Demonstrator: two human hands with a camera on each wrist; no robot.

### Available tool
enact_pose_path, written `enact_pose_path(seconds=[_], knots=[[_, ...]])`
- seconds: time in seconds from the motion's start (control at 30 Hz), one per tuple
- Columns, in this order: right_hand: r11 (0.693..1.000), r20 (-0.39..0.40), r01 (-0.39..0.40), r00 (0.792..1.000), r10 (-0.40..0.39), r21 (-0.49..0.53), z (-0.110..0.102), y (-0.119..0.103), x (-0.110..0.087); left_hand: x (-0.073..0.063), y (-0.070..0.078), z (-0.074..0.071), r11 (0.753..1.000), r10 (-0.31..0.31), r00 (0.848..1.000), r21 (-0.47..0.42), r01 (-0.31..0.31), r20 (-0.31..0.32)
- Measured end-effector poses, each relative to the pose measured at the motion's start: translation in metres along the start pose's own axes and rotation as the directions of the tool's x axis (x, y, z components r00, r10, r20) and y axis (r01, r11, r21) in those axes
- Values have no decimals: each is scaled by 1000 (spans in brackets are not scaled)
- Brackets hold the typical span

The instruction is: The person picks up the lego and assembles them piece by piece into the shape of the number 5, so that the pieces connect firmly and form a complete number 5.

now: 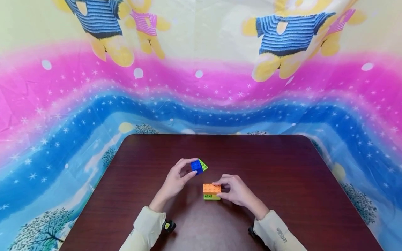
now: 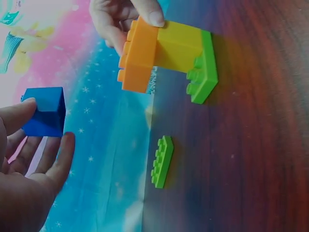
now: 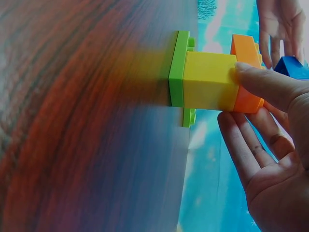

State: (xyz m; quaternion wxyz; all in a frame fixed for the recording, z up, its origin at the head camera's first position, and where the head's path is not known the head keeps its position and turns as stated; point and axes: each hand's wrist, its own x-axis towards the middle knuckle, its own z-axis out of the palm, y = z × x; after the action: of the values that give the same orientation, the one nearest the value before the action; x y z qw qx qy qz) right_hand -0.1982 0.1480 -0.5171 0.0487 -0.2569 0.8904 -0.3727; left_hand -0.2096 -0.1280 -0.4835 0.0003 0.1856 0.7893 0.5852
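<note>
My left hand (image 1: 173, 178) pinches a blue brick (image 2: 43, 112) between thumb and fingers, holding it above the table. Beyond that brick in the head view, a loose green plate brick (image 2: 162, 162) lies on the table, studs up. My right hand (image 1: 237, 191) grips a small stack, thumb and fingers at its orange (image 1: 211, 188) top brick. Beneath the orange one is a yellow brick (image 3: 210, 79), joined to a green base plate (image 2: 207, 67) whose free studs show on one side. The base appears to rest on the tabletop. Blue brick and stack are apart.
The dark reddish-brown table (image 1: 270, 157) has rounded far corners. Behind and around it hangs a printed curtain (image 1: 194, 90) with bears and snowflakes. Each wrist wears a black device (image 1: 169, 226) at the pale sleeve cuff.
</note>
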Motion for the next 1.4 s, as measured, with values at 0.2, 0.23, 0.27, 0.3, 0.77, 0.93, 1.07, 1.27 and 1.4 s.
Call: enact_pose_path(seconds=[0.2,0.23,0.27,0.3,0.77,0.93,1.07,1.27,1.4], knots=[[1000,0,-4,1000,4,-3,-1,-1,0,-5,-2,5,999,-4,999,-32,5,36],[1000,0,-4,1000,4,-3,-1,-1,0,-6,-3,6,999,-5,999,-35,6,44],[1000,1,-6,1000,6,-4,-1,-1,0,-7,-3,6,999,0,999,-39,2,50],[1000,1,-6,1000,6,-4,-1,-1,0,-8,-4,7,999,7,998,-39,-4,58],[1000,-25,23,999,-23,-4,1,0,0,-18,-10,21,995,99,982,-10,-99,163],[1000,-28,25,999,-24,2,1,0,0,-20,-12,23,996,87,979,3,-89,183],[1000,-25,24,999,-25,-2,1,-1,-1,-20,-14,25,997,75,979,19,-81,190],[999,-21,34,999,-34,-1,1,0,-1,-19,-15,28,996,80,977,30,-87,200],[999,-18,34,999,-33,7,1,1,-1,-19,-15,29,996,67,976,40,-77,209]])
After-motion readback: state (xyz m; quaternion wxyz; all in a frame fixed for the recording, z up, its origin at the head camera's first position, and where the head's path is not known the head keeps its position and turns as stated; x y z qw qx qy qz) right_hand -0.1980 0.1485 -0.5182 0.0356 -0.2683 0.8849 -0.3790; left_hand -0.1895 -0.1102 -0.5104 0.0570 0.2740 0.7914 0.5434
